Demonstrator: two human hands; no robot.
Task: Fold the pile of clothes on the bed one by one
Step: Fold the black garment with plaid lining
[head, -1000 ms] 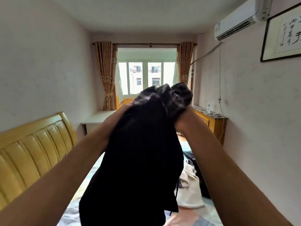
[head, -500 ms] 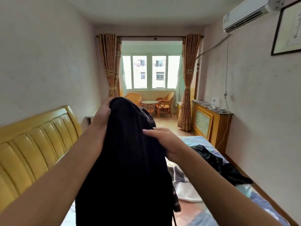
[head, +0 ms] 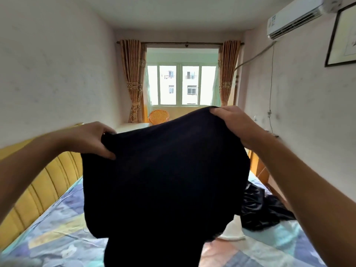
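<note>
My left hand [head: 90, 138] pinches one upper corner of a black garment [head: 163, 180], fingers [head: 107, 153] curled into the cloth. My right hand [head: 234, 125] grips the other top corner a little higher. The garment hangs spread between them, held up in the air above the bed [head: 57, 232]. More dark clothes [head: 260, 211] lie crumpled on the patterned sheet to the right, beside something white [head: 234, 231]. A yellow headboard [head: 38, 185] runs along the left.
</note>
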